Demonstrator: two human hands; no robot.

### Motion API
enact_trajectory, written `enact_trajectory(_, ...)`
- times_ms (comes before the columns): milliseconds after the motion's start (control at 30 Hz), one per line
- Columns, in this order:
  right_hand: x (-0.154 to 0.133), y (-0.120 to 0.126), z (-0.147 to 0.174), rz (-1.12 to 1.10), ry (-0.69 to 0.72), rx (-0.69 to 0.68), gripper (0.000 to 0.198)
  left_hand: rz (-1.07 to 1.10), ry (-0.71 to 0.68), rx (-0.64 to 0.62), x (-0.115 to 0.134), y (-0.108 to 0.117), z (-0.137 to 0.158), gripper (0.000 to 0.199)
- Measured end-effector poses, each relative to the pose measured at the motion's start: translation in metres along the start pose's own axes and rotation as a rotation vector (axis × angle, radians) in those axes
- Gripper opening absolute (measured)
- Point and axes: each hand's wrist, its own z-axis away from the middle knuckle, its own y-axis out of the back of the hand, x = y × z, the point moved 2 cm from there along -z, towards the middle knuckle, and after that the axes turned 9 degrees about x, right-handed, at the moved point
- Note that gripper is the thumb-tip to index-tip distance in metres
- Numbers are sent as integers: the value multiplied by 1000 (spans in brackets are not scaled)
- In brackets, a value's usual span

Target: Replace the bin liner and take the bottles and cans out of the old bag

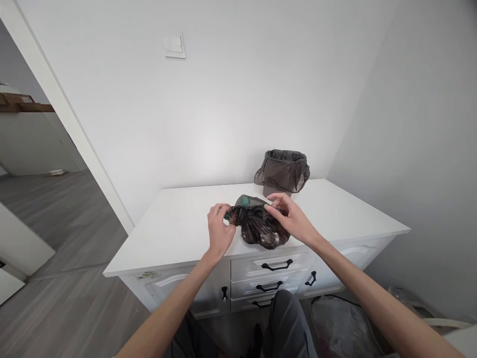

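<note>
Pinching a black bag (257, 228), both hands (219, 228) (294, 219) over white cabinet top (186, 219), pale wall (212, 109) behind.

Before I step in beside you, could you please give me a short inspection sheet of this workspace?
Surface: white cabinet top, with a lined container near the wall.
Things in hand: bunched dark plastic bag near the front edge, green showing through.
Clutter: clear plastic bag, low at right.
Hands: left hand grips the dark bag's gathered left end; right hand has fingers at its upper right, grip unclear.
Cables: none identifiable; a thin dark curve by the clear bag is unclear.
Surroundings: white wall with light switch; door frame at left.
</note>
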Motion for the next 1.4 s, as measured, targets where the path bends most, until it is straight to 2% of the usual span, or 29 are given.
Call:
enact_trajectory(133,-13,-8,6,257,159,-225,40,96,37,-25,17,-2,-7,38)
enact_trajectory(233,-20,-13,5,454,294,-279,22,141,7,-55,24,-3,-3,46)
enact_trajectory(300,-23,-16,4,495,320,-248,20,107,36,16,24,-1,3,49)
enact_trajectory(400,-26,-19,2,456,281,-185,29,27,73,145,22,2,17,35)
enact_trajectory(600,-41,-20,2,285,281,-204,38,-120,-81,7,19,0,28,25)
enact_trajectory(700,-51,-12,1,226,278,-97,42,-112,-91,-4,16,1,23,11)
enact_trajectory(800,-45,6,-3,120,178,141,45,-65,9,48,6,5,18,9)
enact_trajectory(900,-14,23,-5,-33,-8,354,46,64,245,96,-13,6,18,18)
enact_trajectory(1000,30,27,-5,-318,-222,423,43,262,542,70,-30,1,23,28)
enact_trajectory(1067,54,20,-3,-511,-320,421,39,326,651,55,-32,-2,26,28)
enact_trajectory(1133,69,6,2,-649,-382,397,37,324,635,62,-26,-2,27,28)
enact_trajectory(1233,78,-20,8,-760,-468,304,38,255,468,23,-11,-2,24,36)
enact_trajectory(1300,79,-37,9,-778,-478,271,42,228,399,-35,-8,-4,21,28)
enact_trajectory(1400,77,-56,2,-797,-433,314,44,342,532,-34,-25,-8,16,25)
